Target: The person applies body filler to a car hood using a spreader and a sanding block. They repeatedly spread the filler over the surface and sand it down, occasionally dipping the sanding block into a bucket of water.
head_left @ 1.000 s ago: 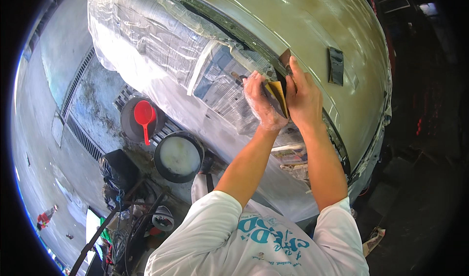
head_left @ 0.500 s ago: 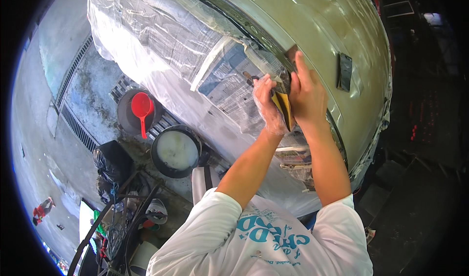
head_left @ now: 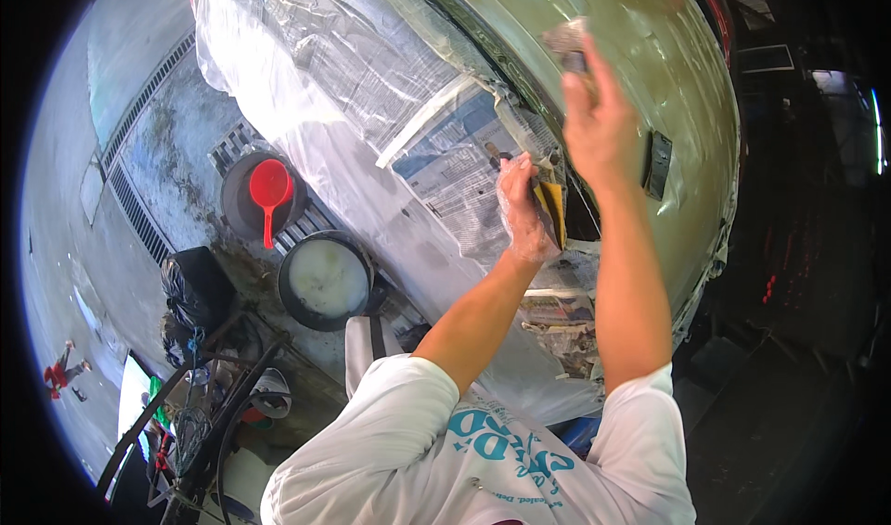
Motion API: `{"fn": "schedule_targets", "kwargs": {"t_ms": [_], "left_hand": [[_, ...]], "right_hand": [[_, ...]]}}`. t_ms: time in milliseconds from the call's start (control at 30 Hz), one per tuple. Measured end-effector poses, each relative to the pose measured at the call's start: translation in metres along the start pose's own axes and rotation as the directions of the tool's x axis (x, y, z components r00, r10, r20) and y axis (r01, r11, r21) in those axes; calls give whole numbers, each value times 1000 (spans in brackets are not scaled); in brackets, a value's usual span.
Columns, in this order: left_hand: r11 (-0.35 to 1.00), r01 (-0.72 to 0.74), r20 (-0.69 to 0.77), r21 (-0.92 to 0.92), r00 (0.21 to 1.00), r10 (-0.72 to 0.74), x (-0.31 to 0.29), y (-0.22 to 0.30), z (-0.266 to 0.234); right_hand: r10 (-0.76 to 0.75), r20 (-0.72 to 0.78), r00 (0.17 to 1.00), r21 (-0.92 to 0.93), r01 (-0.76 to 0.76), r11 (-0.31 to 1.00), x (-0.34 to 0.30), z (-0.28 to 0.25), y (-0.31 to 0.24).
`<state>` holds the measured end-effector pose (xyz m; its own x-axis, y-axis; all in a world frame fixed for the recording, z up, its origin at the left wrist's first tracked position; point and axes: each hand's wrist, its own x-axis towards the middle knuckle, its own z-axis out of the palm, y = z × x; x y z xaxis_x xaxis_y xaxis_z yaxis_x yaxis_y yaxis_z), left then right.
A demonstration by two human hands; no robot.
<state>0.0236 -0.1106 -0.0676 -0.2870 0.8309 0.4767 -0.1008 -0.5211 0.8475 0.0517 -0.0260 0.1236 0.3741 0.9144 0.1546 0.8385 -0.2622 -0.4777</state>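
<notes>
A shiny olive-gold car panel (head_left: 668,70) lies in front of me. My right hand (head_left: 601,140) is raised above it, fingers pointing away, closed on a small grey-brown flat piece (head_left: 564,38) blurred by motion. My left hand (head_left: 522,200) looks wet or covered in thin clear plastic. It is closed on a yellow piece with a dark side (head_left: 553,211), beside the panel's edge. Newspaper masking (head_left: 455,168) lies under and beside the left hand. A dark rectangular block (head_left: 657,165) rests on the panel, right of my right hand.
Clear plastic sheeting (head_left: 269,70) hangs over the masked side. On the floor at left stand a grey tub with a red dipper (head_left: 270,183) and a black tub of cloudy liquid (head_left: 327,279). Black bags (head_left: 198,288) and a cluttered metal frame (head_left: 223,404) are nearer me.
My right hand has moved away from the left hand, farther out over the panel, carrying the grey-brown piece. The left hand stays near the panel's edge with the yellow piece.
</notes>
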Motion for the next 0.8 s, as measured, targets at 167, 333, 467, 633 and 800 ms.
{"fn": "schedule_targets", "kwargs": {"t_ms": [167,333,467,633,800], "left_hand": [[999,-7,22,35,1000,7,8,4,-8],[999,25,50,28,998,-27,1,5,1],[999,41,189,-14,981,-38,14,7,-20],[887,463,274,1,852,-445,30,72,-88],[492,871,562,12,401,-723,-17,134,-152]], "right_hand": [[66,-107,992,348,-25,937,-94,-54,17],[423,-101,900,426,-345,836,-231,-85,54],[579,-106,808,564,-431,704,-305,-79,56],[559,-140,817,637,-358,683,-349,-70,38],[539,-85,838,710,-328,623,-371,-58,9]]}}
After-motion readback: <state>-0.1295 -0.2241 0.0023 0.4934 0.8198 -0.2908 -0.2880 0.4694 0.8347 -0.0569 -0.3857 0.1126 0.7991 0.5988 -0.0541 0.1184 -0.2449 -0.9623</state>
